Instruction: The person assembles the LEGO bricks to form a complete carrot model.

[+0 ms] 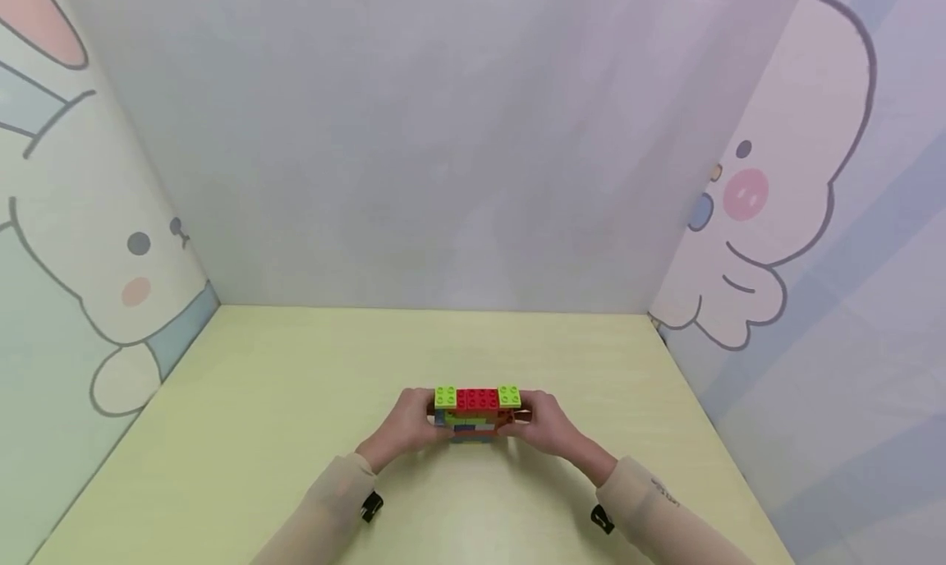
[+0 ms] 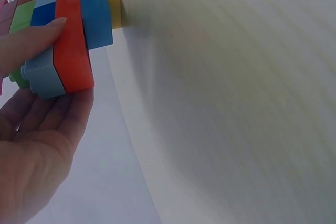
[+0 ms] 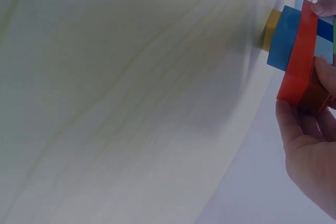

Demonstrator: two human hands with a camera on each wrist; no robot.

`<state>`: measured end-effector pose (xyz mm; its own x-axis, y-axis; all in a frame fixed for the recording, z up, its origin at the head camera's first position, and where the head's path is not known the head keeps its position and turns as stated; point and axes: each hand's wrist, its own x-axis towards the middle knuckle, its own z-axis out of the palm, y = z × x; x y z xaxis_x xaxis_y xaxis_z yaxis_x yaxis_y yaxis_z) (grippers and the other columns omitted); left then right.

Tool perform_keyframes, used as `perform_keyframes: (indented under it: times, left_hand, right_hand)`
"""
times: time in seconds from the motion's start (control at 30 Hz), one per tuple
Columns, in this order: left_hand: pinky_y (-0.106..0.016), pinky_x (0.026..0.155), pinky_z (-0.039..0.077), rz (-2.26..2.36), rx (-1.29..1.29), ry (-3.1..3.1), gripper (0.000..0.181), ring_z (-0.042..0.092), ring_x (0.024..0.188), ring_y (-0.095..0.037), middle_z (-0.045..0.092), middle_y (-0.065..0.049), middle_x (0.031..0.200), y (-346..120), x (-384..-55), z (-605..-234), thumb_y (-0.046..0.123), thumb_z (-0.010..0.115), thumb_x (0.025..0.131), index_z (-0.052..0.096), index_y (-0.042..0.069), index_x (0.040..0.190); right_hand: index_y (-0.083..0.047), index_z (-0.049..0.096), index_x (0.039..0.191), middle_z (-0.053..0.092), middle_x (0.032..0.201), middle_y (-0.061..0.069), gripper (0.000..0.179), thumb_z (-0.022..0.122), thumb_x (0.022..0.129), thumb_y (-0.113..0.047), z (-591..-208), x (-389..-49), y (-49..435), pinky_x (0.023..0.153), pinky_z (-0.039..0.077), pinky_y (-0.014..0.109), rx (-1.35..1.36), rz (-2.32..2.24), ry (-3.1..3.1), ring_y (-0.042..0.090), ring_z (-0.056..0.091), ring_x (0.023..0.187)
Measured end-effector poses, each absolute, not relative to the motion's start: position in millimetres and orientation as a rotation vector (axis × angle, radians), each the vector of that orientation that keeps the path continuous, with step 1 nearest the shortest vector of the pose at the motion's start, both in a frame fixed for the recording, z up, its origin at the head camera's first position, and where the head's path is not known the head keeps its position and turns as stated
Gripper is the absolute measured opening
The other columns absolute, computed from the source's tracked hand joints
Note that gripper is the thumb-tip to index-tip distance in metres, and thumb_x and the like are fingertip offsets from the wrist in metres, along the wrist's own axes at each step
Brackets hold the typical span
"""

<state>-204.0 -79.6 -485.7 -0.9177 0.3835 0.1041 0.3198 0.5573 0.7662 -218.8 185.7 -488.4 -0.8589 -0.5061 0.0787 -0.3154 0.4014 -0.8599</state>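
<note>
A block structure [image 1: 476, 399] of stacked toy bricks stands in the middle of the table between both hands. Its top row is red with a lime brick at each end. Lower layers include a long red brick [image 2: 73, 40], a blue brick [image 3: 283, 38] and a yellow brick [image 3: 271, 30] at the base. My left hand [image 1: 410, 421] grips the left side, thumb on the near face and fingers behind. On the other side my right hand [image 1: 547, 424] holds the structure the same way, its thumb against a brown brick [image 3: 315, 90]. The structure's far face is hidden.
The pale yellow table [image 1: 332, 351] meets a plain grey wall [image 1: 443, 154] at the back. Side walls carry a cartoon rabbit [image 1: 133, 277] on the left and a white cartoon animal [image 1: 798, 163] on the right. Small black clips [image 1: 372, 506] hang by the sleeves.
</note>
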Motion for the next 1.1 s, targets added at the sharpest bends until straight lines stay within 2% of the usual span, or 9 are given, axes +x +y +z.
perform_keyframes:
  times: [0.17, 0.33, 0.53, 0.77, 0.97, 1.1]
  left_hand:
    - [-0.028, 0.074, 0.051, 1.326, 0.600, 2.707, 0.041, 0.064, 0.085, -0.011, 0.068, 0.004, 0.096, -83, -207, -484, 0.010, 0.083, 0.072, 0.069, 0.013, 0.110]
    - [-0.029, 0.074, 0.052, 1.378, 0.494, 2.694, 0.043, 0.063, 0.083, -0.011, 0.067, 0.004, 0.096, -87, -212, -487, 0.017, 0.084, 0.073, 0.068, 0.012, 0.112]
    - [-0.032, 0.073, 0.053, 1.421, 0.339, 2.717, 0.045, 0.064, 0.083, -0.015, 0.068, -0.002, 0.097, -89, -216, -488, 0.021, 0.083, 0.075, 0.067, 0.003, 0.114]
    - [-0.033, 0.074, 0.053, 1.408, 0.192, 2.784, 0.057, 0.065, 0.091, -0.021, 0.067, -0.013, 0.106, -84, -217, -488, 0.022, 0.080, 0.078, 0.060, -0.006, 0.124]
    - [-0.032, 0.075, 0.053, 1.346, 0.150, 2.840, 0.051, 0.063, 0.089, -0.017, 0.068, -0.013, 0.107, -79, -220, -490, 0.018, 0.077, 0.082, 0.060, -0.006, 0.123]
    - [-0.029, 0.068, 0.051, 1.331, 0.129, 2.860, 0.048, 0.060, 0.081, -0.014, 0.069, -0.011, 0.100, -78, -224, -489, 0.017, 0.077, 0.082, 0.061, -0.006, 0.121]
  right_hand:
    - [-0.010, 0.067, 0.114, 0.067, 0.104, 0.001, 0.036, 0.078, 0.080, -0.011, -488, -222, 186, 0.080, 0.051, 0.029, -0.715, -1.488, 2.449, 0.018, 0.064, 0.096]
    - [-0.006, 0.064, 0.120, 0.066, 0.109, 0.003, 0.039, 0.075, 0.084, -0.018, -486, -228, 184, 0.080, 0.051, 0.030, -0.691, -1.479, 2.450, 0.020, 0.062, 0.098]
    - [-0.002, 0.060, 0.126, 0.064, 0.114, 0.007, 0.043, 0.071, 0.087, -0.016, -486, -234, 178, 0.082, 0.051, 0.033, -0.673, -1.472, 2.447, 0.023, 0.062, 0.102]
    - [0.000, 0.056, 0.130, 0.063, 0.117, 0.010, 0.048, 0.072, 0.087, -0.013, -488, -241, 168, 0.080, 0.052, 0.032, -0.575, -1.431, 2.537, 0.022, 0.062, 0.099]
    - [0.000, 0.057, 0.130, 0.064, 0.116, 0.010, 0.047, 0.071, 0.087, -0.015, -488, -243, 158, 0.078, 0.052, 0.033, -0.471, -1.307, 2.665, 0.019, 0.060, 0.092]
    - [0.004, 0.056, 0.129, 0.064, 0.116, 0.012, 0.045, 0.069, 0.089, -0.012, -484, -243, 151, 0.079, 0.052, 0.034, -0.421, -1.257, 2.714, 0.018, 0.060, 0.093]
